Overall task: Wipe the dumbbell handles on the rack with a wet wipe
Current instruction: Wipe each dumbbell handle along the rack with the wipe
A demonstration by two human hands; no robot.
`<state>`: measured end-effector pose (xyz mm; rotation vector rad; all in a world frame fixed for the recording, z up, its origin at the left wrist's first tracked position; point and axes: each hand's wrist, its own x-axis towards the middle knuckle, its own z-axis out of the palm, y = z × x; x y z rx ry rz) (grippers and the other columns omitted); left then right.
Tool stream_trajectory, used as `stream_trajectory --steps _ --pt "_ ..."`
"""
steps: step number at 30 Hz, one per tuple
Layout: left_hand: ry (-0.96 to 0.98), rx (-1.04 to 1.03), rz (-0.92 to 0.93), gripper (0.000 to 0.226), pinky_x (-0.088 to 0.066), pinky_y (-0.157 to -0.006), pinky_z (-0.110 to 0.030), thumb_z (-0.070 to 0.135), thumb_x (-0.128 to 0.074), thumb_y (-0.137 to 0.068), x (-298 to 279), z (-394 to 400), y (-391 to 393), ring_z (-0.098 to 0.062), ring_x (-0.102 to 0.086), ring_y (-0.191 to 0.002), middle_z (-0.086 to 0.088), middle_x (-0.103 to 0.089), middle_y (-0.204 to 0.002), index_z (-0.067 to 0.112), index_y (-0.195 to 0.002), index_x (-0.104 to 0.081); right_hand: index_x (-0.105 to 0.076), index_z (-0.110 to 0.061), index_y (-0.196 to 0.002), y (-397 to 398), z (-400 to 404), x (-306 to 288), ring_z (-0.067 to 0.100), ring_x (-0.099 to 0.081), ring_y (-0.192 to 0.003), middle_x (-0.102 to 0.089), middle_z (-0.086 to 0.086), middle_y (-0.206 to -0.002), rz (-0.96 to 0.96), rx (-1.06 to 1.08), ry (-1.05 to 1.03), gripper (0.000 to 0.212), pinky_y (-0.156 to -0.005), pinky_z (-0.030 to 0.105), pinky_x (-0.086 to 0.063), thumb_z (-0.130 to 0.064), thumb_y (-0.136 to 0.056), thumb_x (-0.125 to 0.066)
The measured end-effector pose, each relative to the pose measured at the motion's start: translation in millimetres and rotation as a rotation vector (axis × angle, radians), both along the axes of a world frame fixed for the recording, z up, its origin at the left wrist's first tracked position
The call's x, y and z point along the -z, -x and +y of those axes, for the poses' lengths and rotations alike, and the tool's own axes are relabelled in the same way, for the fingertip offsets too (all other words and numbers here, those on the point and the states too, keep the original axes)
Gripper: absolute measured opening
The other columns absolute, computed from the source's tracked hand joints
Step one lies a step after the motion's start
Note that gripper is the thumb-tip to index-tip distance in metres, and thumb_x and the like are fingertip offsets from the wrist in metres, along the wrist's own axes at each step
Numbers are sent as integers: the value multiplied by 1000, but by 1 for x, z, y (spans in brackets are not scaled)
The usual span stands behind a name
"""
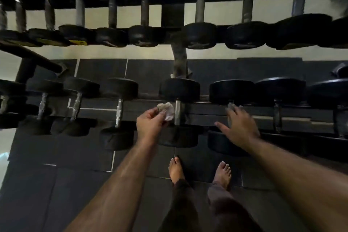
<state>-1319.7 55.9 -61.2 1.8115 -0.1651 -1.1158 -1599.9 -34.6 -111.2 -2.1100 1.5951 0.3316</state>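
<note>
1. Two tiers of dumbbells sit on the black rack [172,12].
2. Left hand [150,122] pinches a crumpled wet wipe [167,110] in curled fingers, just beside the metal handle [177,112] of a lower-tier dumbbell.
3. Right hand [239,126] reaches with fingers spread and straight over the next handle [230,104], holding nothing.
4. Bare feet [223,173] stand on dark floor tiles [33,184].

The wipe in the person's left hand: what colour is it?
White, crumpled wet wipe, pinched by the left hand; the head view shows it.

One head-worn camera looks steeply down, close over the dumbbell rack [188,108] and floor [94,175].
</note>
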Motion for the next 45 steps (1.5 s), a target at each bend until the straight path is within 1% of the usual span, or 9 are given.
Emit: stream_trajectory --steps 5,10,13,16,26,32,38,42,45 --pt "-32 34 -23 15 -63 -80 -28 0 -73 -94 65 -10 0 -18 -76 -91 -7 -81 -98 10 -103 -79 -51 -10 -147 0 2 53 41 -50 -137 -52 21 -151 152 212 -9 91 -113 53 -44 -83 -93 -40" --pt "-172 140 -262 16 -65 -87 -46 24 -86 -82 114 -29 -22 -17 -78 -86 5 -81 -87 26 -97 -83 16 -16 -169 1 1 83 28 -2 -166 13 5 -179 211 126 -191 136 -132 50 -8 -106 -75 -23" --pt "-210 278 -403 16 -65 -81 -40 29 -81 -84 125 -43 -27 -11 -75 -77 13 -78 -78 45 -83 -79 21 -16 -168 2 -2 84 22 9 -166 22 1 -178 175 44 -182 149 -134 48 0 -114 -62 -17" --pt "-247 496 -702 8 -47 -70 -25 29 -72 -90 129 -56 -25 -9 -66 -77 8 -75 -81 28 -91 -80 27 -18 -166 0 -6 78 18 20 -164 35 -1 -173 170 -14 -283 160 -133 49 7 -119 -49 -16" --pt "-21 1172 -1195 12 -55 -63 -41 16 -74 -84 163 -75 -28 -40 -67 -77 -13 -70 -87 13 -95 -78 12 -15 -170 -27 1 68 23 16 -165 27 8 -176 230 -37 -201 159 -134 49 0 -118 -53 -18" --pt "14 1636 -1020 20 -54 -84 -38 19 -71 -80 144 -75 -29 -33 -68 -101 -8 -72 -103 14 -99 -77 4 -20 -172 -30 4 63 24 10 -166 18 9 -178 242 -40 -158 150 -135 49 -5 -115 -58 -21" --pt "69 1486 -1221 19 -59 -66 -44 7 -78 -77 152 -82 -36 -38 -66 -83 -11 -67 -97 12 -94 -74 -4 -18 -172 -32 7 60 25 5 -166 12 10 -179 260 -34 -125 148 -134 48 -8 -113 -60 -22" --pt "19 1954 -1126 26 -51 -98 -37 22 -67 -93 151 -83 -32 -30 -63 -117 -5 -66 -123 19 -119 -73 -6 -19 -172 -34 7 58 25 6 -166 13 10 -179 266 -35 -134 148 -134 48 -9 -113 -59 -22" --pt "117 1924 -1071 20 -50 -86 -34 21 -74 -86 141 -89 -38 -30 -67 -103 -6 -69 -108 17 -105 -77 -8 -18 -172 -35 7 57 26 7 -166 13 11 -179 273 -40 -139 148 -134 48 -7 -112 -59 -22"
